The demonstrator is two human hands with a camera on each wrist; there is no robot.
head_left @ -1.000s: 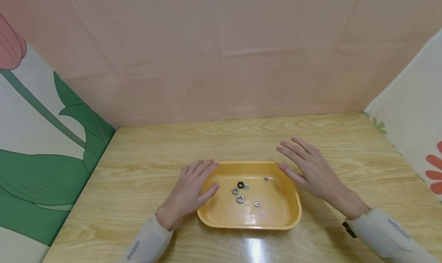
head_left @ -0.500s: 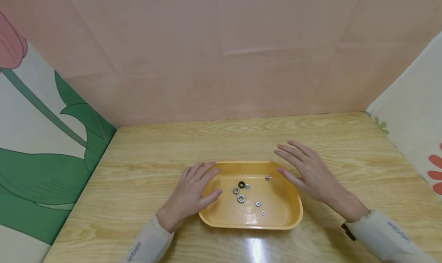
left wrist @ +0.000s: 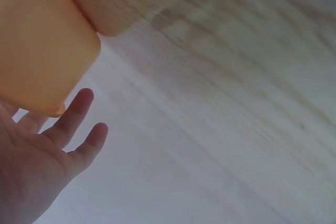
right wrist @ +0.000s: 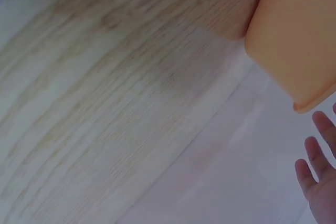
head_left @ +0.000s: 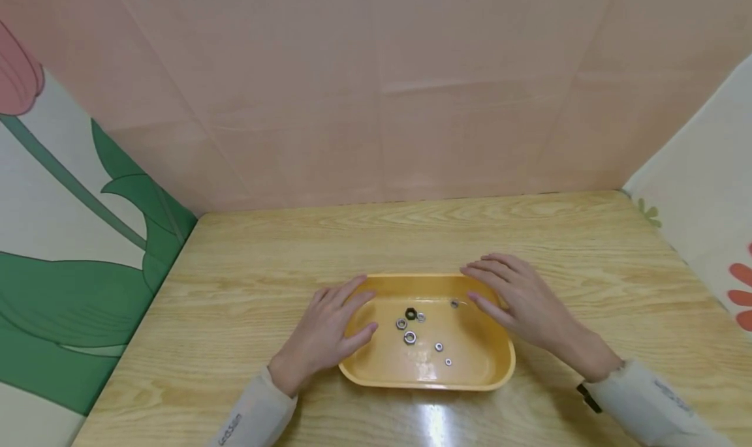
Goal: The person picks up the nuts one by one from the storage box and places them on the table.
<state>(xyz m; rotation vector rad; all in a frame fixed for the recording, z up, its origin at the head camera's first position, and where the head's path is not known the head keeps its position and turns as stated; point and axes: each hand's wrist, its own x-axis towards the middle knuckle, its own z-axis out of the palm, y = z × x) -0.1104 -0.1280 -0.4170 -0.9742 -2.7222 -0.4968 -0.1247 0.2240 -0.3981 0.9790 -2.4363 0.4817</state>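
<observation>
A yellow-orange plastic tray sits on the wooden table, with several small nuts in it. One nut is black; the others, such as the larger silver nut and a tiny nut, are metallic. Over the tray's left rim my left hand hovers with spread, gently bent fingers, thumb above the inside. My right hand is at the right rim, fingers extended toward the back right corner. Nothing is held in either. From below, the wrist views show fingers of the left hand and right hand near the tray wall.
The light wood table extends around the tray. A pink cloth backdrop rises behind it. Panels with plant prints flank it: green leaves at left, a red flower at right.
My right hand has come slightly down and left, closer over the tray's back right corner. The left hand has shifted only slightly; the nuts stay put in the tray.
</observation>
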